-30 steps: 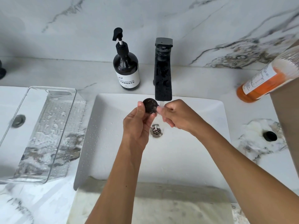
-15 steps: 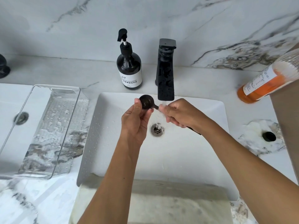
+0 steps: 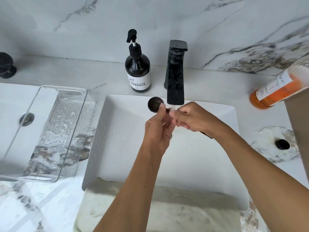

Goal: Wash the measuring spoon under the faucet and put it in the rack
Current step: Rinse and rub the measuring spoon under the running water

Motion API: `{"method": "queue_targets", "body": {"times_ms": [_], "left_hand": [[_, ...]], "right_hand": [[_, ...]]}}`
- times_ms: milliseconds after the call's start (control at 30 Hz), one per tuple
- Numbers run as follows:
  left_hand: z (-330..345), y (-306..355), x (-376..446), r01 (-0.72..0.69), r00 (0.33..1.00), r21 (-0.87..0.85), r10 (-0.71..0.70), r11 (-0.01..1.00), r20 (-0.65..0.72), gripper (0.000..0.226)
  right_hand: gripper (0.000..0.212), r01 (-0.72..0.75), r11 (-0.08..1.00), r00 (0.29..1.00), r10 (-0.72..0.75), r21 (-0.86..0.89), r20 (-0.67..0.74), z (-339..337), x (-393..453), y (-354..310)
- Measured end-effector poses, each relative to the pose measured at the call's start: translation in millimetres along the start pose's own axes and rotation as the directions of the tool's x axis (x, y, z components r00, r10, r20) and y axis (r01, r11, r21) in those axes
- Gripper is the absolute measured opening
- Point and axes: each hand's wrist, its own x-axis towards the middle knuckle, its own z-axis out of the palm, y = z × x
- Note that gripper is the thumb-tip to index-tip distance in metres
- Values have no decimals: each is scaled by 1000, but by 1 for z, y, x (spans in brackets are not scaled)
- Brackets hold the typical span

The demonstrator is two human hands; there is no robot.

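At the centre of the frame both hands hold a dark, round-bowled measuring spoon over the white rectangular sink, under the wet matte-black faucet. The left hand pinches it just below the bowl, the thumb on the rim; the right hand curls round the handle. Left lies the clear plastic rack. On the marble worktop, the dark pump bottle has a white label reading "HAND SANITIZER".

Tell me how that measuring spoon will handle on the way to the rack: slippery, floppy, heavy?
Likely slippery: the measuring spoon is under the faucet stream. Probably stiff: its handle runs straight from bowl to tip past the right hand. Seemingly light: the left hand steadies it by pinching with thumb and fingers. Clear rack stands left.
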Motion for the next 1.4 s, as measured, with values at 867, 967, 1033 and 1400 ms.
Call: {"method": "queue_targets", "body": {"times_ms": [867, 967, 1033, 1400], "left_hand": [[2, 2, -7, -61, 996, 51, 64, 997, -59, 21], [-1, 3, -6, -17, 999, 1, 17, 1000, -40, 23], [-4, 6, -5, -10, 997, -37, 7, 999, -71, 27], [0, 14, -3, -37, 987, -1, 37, 999, -156, 27]], "right_hand": [[70, -86, 990, 996, 81, -116, -47, 9, 4, -7], [64, -66, 997, 998, 66, -41, -2, 8, 4, -7], [52, -60, 998, 997, 58, 35, 56, 4, 1, -4], [44, 1, 998, 1000, -1, 62, 4, 1, -1, -1]]}}
